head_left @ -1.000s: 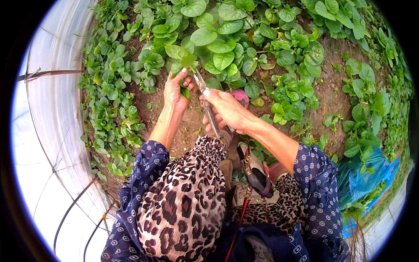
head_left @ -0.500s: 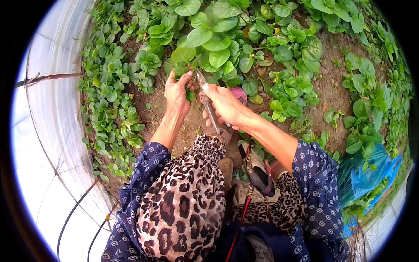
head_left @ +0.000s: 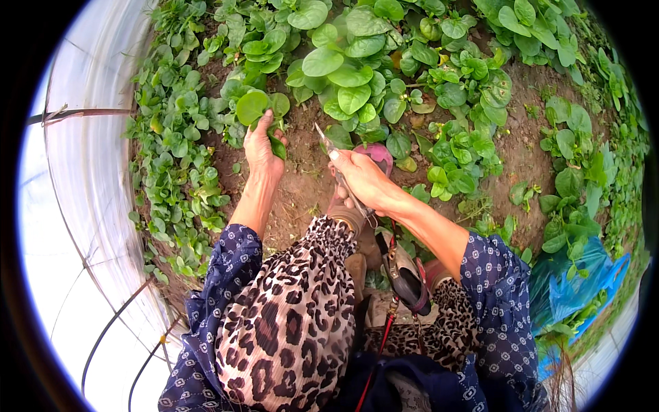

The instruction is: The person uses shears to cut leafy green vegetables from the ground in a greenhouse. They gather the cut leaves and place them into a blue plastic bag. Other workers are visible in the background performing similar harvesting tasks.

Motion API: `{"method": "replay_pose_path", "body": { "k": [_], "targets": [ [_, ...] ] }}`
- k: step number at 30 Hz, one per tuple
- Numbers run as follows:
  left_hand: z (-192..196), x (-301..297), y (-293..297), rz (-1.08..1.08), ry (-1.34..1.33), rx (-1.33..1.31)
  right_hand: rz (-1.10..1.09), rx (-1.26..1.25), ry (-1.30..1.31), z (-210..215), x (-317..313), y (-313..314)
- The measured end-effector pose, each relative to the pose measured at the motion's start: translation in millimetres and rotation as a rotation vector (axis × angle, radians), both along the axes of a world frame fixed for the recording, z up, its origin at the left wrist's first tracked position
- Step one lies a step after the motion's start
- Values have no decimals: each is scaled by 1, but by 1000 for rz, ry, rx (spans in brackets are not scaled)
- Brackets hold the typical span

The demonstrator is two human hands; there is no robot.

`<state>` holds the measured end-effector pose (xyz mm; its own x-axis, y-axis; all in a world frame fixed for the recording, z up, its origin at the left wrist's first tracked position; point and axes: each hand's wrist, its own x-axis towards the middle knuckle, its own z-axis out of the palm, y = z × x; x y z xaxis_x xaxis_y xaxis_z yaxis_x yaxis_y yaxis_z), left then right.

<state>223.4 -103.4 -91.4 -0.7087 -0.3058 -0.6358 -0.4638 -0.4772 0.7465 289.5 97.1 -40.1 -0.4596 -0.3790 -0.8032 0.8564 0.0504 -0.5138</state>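
Both arms wear dark navy sleeves [head_left: 495, 295] with a small white repeating print, pushed up above bare forearms. Leopard-print cloth [head_left: 288, 323] in tan and dark brown covers the legs.

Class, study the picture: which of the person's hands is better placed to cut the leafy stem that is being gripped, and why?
Probably the right. The right hand holds the knife, its blade pointing toward the leafy stem. The left hand is closed on that stem, so it seems better suited to steadying.

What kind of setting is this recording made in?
Most likely a vegetable bed inside a plastic-covered growing tunnel. Leafy green plants grow in bare brown soil, and a translucent plastic sheet on curved hoops runs along the left. The right hand holds a cutting tool.
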Motion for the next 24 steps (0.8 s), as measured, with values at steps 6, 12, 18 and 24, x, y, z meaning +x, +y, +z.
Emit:
{"method": "replay_pose_path", "body": {
  "k": [6,12,18,24],
  "targets": [
    [-3,-15,-24,7,54,-73,4,-177,114,15,0,12],
    [44,-32,10,-550,436,-493,-199,-165,170,35,-3,76],
    [73,-47,102,-1506,772,-1017,-396,-116,90,26,-17,122],
    [54,-66,130,-1795,753,-1328,-441,-138,64,10,-16,141]
  ]
}}
